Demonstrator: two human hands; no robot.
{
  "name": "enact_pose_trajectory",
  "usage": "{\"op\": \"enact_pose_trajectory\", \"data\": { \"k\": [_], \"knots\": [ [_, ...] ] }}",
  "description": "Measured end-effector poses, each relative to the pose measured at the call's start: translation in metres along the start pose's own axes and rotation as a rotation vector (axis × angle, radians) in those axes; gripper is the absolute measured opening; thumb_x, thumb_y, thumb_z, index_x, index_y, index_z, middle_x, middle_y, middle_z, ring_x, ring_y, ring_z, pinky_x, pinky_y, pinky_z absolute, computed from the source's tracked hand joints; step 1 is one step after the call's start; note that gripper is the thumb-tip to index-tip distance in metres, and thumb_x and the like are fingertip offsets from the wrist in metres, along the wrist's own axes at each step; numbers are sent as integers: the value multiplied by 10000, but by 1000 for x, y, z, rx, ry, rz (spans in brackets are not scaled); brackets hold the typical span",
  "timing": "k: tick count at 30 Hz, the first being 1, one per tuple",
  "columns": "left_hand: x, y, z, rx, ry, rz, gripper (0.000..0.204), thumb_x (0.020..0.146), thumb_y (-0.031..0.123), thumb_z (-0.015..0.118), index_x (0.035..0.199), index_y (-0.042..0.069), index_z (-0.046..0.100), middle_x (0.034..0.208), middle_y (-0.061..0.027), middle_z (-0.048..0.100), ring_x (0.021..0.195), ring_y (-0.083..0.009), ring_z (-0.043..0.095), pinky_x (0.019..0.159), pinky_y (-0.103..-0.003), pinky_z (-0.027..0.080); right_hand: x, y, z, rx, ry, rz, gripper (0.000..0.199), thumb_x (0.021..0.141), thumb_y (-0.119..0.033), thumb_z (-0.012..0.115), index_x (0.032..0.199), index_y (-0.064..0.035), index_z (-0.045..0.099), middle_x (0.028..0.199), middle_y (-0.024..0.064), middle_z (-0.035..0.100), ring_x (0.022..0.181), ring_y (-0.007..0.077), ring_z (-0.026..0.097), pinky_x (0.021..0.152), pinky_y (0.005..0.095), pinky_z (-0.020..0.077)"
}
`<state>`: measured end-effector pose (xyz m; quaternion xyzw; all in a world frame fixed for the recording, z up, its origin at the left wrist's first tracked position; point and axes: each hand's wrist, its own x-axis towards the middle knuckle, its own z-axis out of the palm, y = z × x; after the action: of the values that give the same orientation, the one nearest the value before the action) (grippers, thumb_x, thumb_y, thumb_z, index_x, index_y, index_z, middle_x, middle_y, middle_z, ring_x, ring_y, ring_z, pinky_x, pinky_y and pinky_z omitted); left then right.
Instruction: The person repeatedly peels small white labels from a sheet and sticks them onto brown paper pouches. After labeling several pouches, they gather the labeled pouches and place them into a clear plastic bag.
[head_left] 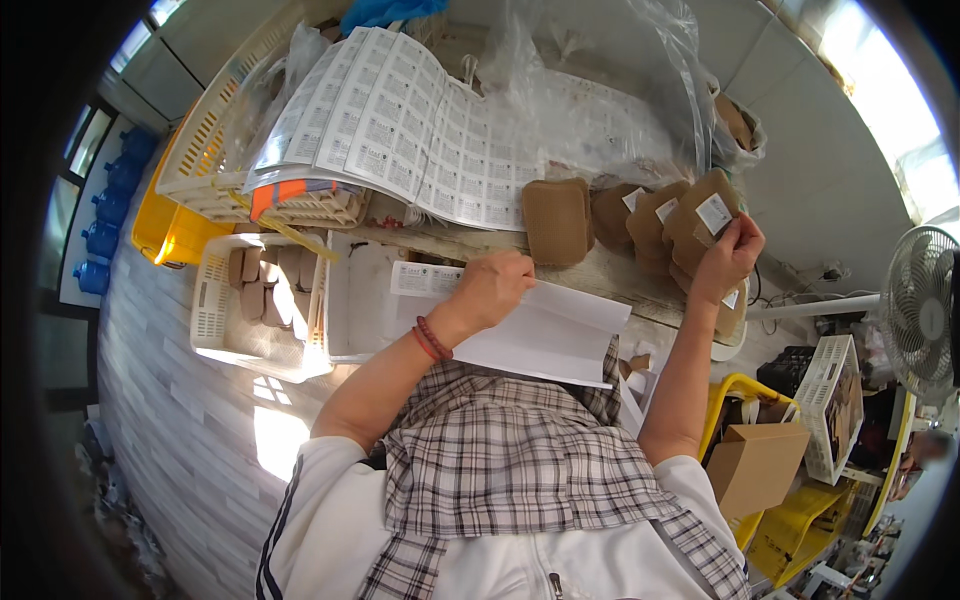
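Note:
A white label sheet lies across my lap, a row of printed labels left at its upper left and the rest blank backing. My left hand is closed at the sheet's upper edge; its fingertips are partly hidden. At the right, my right hand pinches the edge of a brown pad that bears a white label. To its left, more brown pads overlap in a fanned row, several with a label. A stack of unlabelled brown pads sits in front of my left hand.
Large printed label sheets cover the back of the bench beside clear plastic bags. White crates holding brown pieces stand at the left. A fan, a yellow crate and a cardboard box are at the right.

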<state>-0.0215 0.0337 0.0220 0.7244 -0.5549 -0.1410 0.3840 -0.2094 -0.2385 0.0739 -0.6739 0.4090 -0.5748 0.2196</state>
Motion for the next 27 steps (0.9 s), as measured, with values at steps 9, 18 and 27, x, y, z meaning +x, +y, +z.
{"op": "enact_pose_trajectory", "data": {
  "k": [9, 18, 27],
  "knots": [
    [-4, 4, 30, -110, 9, -65, 154, 818, 110, 683, 942, 20, 703, 825, -152, 685, 721, -325, 657, 651, -375, 512, -138, -73, 5, -171, -929, -222, 387, 759, -137, 777, 1108, -108, 614, 1011, 67, 692, 949, 305, 638, 830, 397, 485],
    [-31, -14, -5, -100, -49, -151, 166, 844, 144, 657, 952, 33, 717, 837, -130, 699, 749, -270, 668, 699, -340, 516, -164, -40, 15, 2, -912, -312, 127, 734, -105, 771, 844, -117, 711, 813, 24, 648, 772, 240, 617, 703, 342, 471],
    [-24, -20, 1, -174, -69, -293, 157, 843, 143, 672, 953, 47, 732, 835, -129, 713, 746, -237, 683, 680, -330, 514, -171, -45, 16, -18, -639, -798, 175, 691, -48, 746, 850, -113, 710, 863, 0, 645, 769, 195, 613, 707, 341, 482]
  ]
}}
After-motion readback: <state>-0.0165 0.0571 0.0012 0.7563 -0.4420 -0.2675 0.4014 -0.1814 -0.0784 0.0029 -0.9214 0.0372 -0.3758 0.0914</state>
